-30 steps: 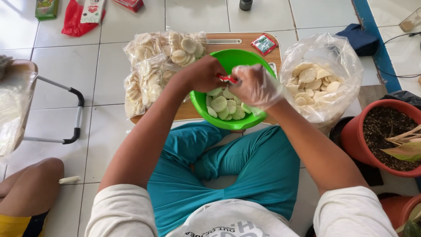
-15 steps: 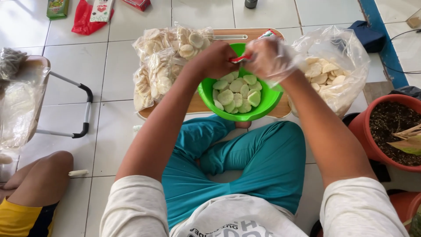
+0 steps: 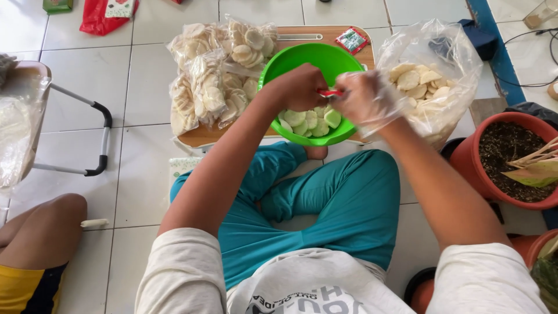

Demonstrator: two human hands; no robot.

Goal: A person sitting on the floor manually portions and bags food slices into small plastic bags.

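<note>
Over the green bowl (image 3: 314, 58), both hands (image 3: 334, 96) pinching a small red sachet (image 3: 330, 92), long axis left-right.

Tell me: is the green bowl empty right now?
No, the green bowl holds pale round crackers beneath both hands.

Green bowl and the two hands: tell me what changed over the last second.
The left hand and the gloved right hand came together over the green bowl, both now pinching a small red sachet between them. The bowl with its crackers, the cracker bags and the wooden tray kept their places.
</note>
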